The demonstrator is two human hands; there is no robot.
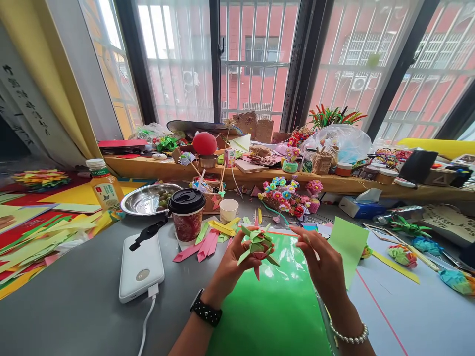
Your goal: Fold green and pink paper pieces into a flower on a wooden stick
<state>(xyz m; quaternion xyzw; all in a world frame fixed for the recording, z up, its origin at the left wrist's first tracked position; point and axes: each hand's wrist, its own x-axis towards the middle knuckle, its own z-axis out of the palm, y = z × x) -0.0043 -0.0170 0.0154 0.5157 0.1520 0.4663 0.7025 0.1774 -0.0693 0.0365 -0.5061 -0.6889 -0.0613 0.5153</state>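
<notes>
My left hand (234, 259) is closed around a folded-paper flower (260, 244) with green and pink pointed petals, held above a shiny green sheet (274, 311). My right hand (321, 257) is raised to the right of the flower, apart from it, with fingers partly bent and spaced and nothing visible in them. Behind my left hand lie pink folded paper strips (208, 245) and yellow strips (223, 226). A light green paper sheet (349, 247) stands tilted behind my right hand.
A lidded coffee cup (186, 217), a paper cup (229, 211) and a steel plate (137, 200) stand at the back left. A white power bank (141, 267) with a cable lies nearer. Finished paper flowers (403, 255) lie right. Craft supplies crowd the window sill (148, 168).
</notes>
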